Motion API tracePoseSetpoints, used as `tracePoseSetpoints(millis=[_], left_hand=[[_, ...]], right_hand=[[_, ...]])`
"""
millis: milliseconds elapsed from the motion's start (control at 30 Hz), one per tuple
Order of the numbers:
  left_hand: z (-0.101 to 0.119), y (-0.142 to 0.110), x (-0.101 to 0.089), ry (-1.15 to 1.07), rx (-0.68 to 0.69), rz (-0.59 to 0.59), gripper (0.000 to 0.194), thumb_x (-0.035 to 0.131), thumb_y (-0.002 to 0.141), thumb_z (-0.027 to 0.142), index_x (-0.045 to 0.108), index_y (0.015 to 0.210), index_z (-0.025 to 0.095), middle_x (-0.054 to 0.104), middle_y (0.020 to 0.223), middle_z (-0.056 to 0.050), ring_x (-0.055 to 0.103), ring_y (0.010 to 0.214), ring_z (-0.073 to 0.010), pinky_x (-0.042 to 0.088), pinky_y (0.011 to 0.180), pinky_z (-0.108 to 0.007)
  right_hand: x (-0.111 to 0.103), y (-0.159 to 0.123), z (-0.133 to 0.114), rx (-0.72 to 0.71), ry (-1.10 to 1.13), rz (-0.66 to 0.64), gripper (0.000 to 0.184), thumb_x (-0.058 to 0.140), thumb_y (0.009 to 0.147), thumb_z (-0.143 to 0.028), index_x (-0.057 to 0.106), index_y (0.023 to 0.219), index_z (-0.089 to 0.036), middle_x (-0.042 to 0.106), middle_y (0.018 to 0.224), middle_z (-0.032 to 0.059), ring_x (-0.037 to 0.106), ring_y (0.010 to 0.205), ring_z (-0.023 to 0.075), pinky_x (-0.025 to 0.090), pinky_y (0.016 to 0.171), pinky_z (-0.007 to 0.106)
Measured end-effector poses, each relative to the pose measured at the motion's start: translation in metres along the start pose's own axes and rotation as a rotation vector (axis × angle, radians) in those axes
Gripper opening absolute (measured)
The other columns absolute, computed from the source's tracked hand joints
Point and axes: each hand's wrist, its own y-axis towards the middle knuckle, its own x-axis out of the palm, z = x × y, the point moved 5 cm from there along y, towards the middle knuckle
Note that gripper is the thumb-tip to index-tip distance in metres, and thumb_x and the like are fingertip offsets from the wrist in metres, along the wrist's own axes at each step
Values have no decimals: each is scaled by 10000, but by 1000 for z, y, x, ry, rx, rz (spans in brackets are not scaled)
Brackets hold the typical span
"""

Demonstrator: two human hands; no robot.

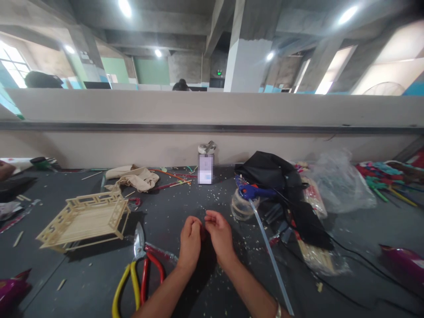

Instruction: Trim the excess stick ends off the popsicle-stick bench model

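My left hand (190, 242) is over the dark tabletop near the middle, its fingers curled inward. Close beside it, my right hand (220, 235) has its fingers bent towards the left one. Whatever lies between the fingers of either hand is hidden. Left of my hands stands a small bed-like frame of pale wooden sticks (88, 218). Metal-bladed cutters (139, 242) lie by my left forearm, among red and yellow handles. To the right, a blue glue gun (253, 192) rests on a roll of clear tape (243, 207), with a long translucent glue stick (271, 260) extending towards me.
A phone (206, 170) stands against the low partition (159, 148). Beige cloth gloves (141, 179) lie at the back left. On the right are a black cloth bag (265, 170), a clear plastic bag (344, 185), bagged sticks (318, 258) and black cables. Another person's hand (5, 169) shows at far left.
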Motion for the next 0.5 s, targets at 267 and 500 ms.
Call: tracePoseSetpoints(millis=[267, 500], left_hand=[[12, -1, 3, 22, 26, -20, 251, 375, 835, 316, 414, 608, 215, 432, 528, 48, 412, 511, -117, 344, 537, -236], [13, -1, 2, 3, 25, -17, 219, 430, 826, 322, 455, 645, 201, 443, 560, 49, 422, 529, -111, 348, 532, -224]], right_hand=[[25, 33, -33, 90, 411, 211, 379, 603, 561, -172, 644, 937, -173, 650, 867, 16, 607, 834, 167, 489, 777, 300], [18, 23, -26, 122, 593, 323, 390, 600, 619, -227, 576, 1002, -160, 629, 863, 16, 600, 735, 122, 526, 739, 297]])
